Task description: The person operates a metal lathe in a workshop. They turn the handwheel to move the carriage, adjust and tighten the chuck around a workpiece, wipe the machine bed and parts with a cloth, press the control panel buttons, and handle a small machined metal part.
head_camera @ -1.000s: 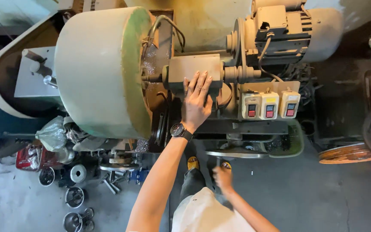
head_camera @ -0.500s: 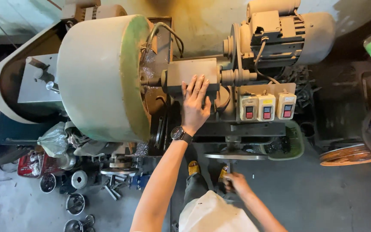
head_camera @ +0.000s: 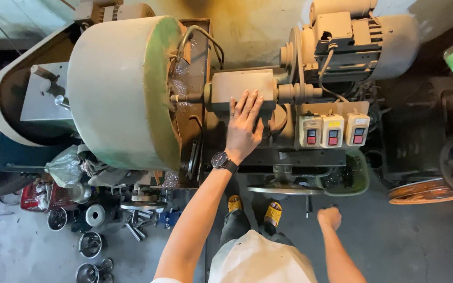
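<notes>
My left hand (head_camera: 243,131) lies flat, fingers spread, on the beige box-shaped housing (head_camera: 221,86) of a big old machine; a dark watch (head_camera: 223,161) is on that wrist. My right hand (head_camera: 330,217) hangs lower, curled into a fist above the floor. It is just right of the flat handwheel (head_camera: 274,189) and its small dark handle (head_camera: 307,205). I see nothing in the fist. A large green-edged drum cover (head_camera: 124,91) is left of the housing.
A grey motor (head_camera: 363,44) sits at the top right, with three switch boxes (head_camera: 333,131) below it. A green bin (head_camera: 360,181) holds dark scraps. Metal cups and parts (head_camera: 90,243) litter the floor at lower left. My yellow sandals (head_camera: 272,213) stand by the machine.
My right hand has moved right, from under the handwheel to beside its handle, and closed into a fist. My left hand has stayed on the housing.
</notes>
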